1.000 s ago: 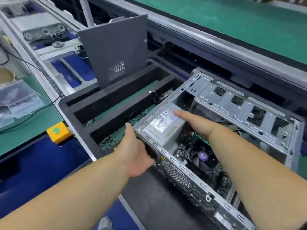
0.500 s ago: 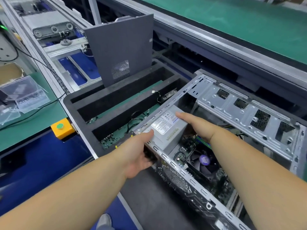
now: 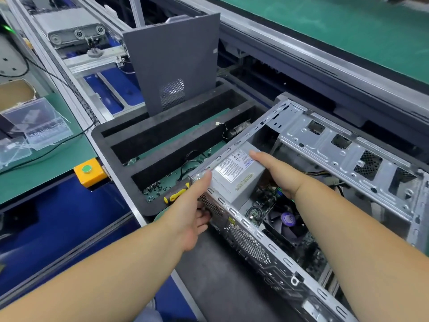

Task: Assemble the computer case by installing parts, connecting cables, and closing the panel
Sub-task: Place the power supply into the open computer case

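The open metal computer case [image 3: 336,145] lies on its side on a black foam tray [image 3: 162,133]. A grey power supply [image 3: 234,173] with a white label sits in the case's near left corner. My left hand [image 3: 192,212] grips that rear corner, thumb on the top edge and fingers curled against the rear grille. My right hand [image 3: 278,173] rests on the power supply's top and right side, fingers stretched along it. The CPU fan [image 3: 287,219] and motherboard show below it. The grey side panel [image 3: 171,59] stands upright in the tray's far slot.
A yellow-and-black screwdriver [image 3: 176,194] lies in the tray slot beside my left hand, among loose screws and cables. A yellow box with a green button [image 3: 89,171] sits on the conveyor rail at left. Clear plastic boxes [image 3: 39,122] stand on the green mat at far left.
My left hand has slid up onto the case's rear corner, its thumb now on the top edge. My right hand has stayed on the power supply.
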Demonstrator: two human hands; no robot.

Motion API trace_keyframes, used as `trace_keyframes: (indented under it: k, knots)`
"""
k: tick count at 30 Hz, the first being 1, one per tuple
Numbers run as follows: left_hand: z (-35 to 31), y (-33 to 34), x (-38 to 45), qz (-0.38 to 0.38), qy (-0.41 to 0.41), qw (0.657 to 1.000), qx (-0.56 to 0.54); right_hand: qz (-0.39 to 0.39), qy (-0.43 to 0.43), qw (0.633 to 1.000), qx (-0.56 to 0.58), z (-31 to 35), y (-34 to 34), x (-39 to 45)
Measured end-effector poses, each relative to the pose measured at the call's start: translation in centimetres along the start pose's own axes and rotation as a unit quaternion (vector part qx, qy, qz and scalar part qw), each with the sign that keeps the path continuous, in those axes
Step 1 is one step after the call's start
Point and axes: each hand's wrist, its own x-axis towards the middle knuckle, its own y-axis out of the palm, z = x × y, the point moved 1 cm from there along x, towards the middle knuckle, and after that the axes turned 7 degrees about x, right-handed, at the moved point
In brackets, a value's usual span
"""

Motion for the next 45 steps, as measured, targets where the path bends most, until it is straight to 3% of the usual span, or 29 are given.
trace_keyframes:
  k: [5,9,16,25,29,35,37,39,42,45]
  knots:
    - [0.7,-0.3,0.1,-0.045,0.02,0.999,0.007,-0.007,0.014,0.999,-0.03,0.8,-0.4,-0.1]
    - [1.2,0.3,-0.2,-0.074,0.043,0.996,-0.02,-0.024,-0.028,0.998,-0.05,1.9,-0.8,0.0]
    - [1.5,1.4,-0.4,-0.036,0.059,0.986,-0.154,-0.031,-0.041,0.99,-0.128,2.8,0.2,-0.8]
    - [1.6,1.0,0.4,-0.014,0.079,0.987,-0.137,-0.043,-0.056,0.98,-0.188,3.8,0.7,-1.8]
    - [2.0,0.0,1.2,-0.005,0.083,0.994,-0.064,-0.115,-0.112,0.946,-0.281,4.1,1.5,-2.4]
    - [3.4,-3.7,2.7,-0.072,0.08,0.994,0.035,-0.186,-0.162,0.872,-0.424,4.5,2.5,-3.7]
    - [4.3,-5.4,3.8,-0.131,0.112,0.973,0.157,-0.159,-0.146,0.893,-0.395,4.3,2.5,-3.9]
    - [4.9,-6.7,5.0,-0.147,0.201,0.93,0.27,-0.139,-0.105,0.936,-0.307,3.8,2.3,-4.2]
    - [4.5,-7.4,6.5,-0.113,0.335,0.853,0.383,-0.144,-0.064,0.984,-0.08,3.0,2.4,-3.9]
    - [3.5,-7.2,8.2,-0.07,0.385,0.817,0.424,-0.146,-0.037,0.985,0.086,2.0,2.9,-3.2]
